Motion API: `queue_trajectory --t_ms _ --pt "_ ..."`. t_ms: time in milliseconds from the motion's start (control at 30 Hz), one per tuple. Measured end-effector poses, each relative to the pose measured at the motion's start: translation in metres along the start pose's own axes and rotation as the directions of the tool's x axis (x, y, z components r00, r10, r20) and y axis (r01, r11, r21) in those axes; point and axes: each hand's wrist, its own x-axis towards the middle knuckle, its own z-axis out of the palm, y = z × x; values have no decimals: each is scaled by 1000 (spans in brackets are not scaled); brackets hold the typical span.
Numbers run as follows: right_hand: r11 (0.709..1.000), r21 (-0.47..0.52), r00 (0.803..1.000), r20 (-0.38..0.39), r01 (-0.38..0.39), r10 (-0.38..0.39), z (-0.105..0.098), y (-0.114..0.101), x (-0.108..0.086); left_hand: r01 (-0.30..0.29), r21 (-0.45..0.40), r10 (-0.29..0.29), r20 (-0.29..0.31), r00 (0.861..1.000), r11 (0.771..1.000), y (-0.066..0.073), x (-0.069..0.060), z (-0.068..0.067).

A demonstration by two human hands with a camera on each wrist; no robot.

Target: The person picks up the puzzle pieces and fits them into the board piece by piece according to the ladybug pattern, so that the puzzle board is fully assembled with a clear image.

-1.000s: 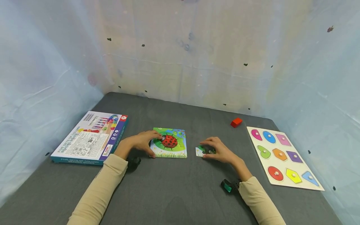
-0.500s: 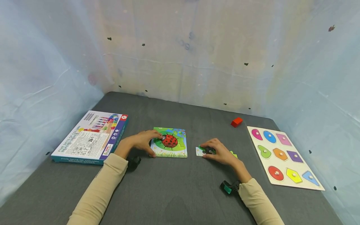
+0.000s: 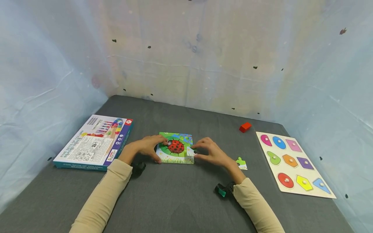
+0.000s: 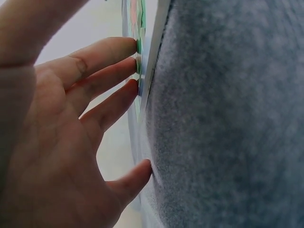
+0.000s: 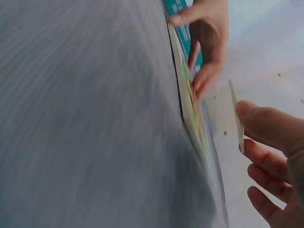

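A ladybug jigsaw puzzle (image 3: 173, 157) lies flat on the dark table. My left hand (image 3: 148, 147) rests at its left side, fingertips touching the picture and thumb down by the near left corner. In the left wrist view, the fingers (image 4: 107, 114) are spread and grip nothing. My right hand (image 3: 211, 152) pinches a puzzle piece (image 3: 190, 151) between thumb and fingers, just over the puzzle's right edge. The right wrist view shows that piece (image 5: 237, 116) edge-on, raised off the board. Another puzzle piece (image 3: 241, 164), green and white, lies on the table behind the right hand.
On the left lies a large flat box (image 3: 93, 142) with printed sides. A shape board (image 3: 275, 170) with knobbed coloured shapes lies at the right. A red block (image 3: 245, 127) sits farther back. Pale sheeting (image 3: 186, 58) encloses the table's back and sides.
My right hand has lifted the puzzle piece off the table and carried it left to the puzzle. The green and white piece is now fully uncovered. My left hand has stayed put.
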Motion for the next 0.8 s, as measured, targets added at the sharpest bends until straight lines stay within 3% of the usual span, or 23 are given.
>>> queue_trajectory --t_ms 167,367,533,800 --pt "998 23 998 5 55 -55 14 -12 24 -10 -3 10 1 1000 1000 -1 0 0" --pt "994 33 995 16 101 -102 36 -23 46 -62 -15 61 -21 998 998 -3 -1 1" --pt "995 7 993 50 103 -103 51 -29 55 -86 -49 84 -33 996 995 -5 0 2" --pt "992 -10 991 41 125 -125 64 -30 63 -124 -69 122 -37 992 990 -6 -1 0"
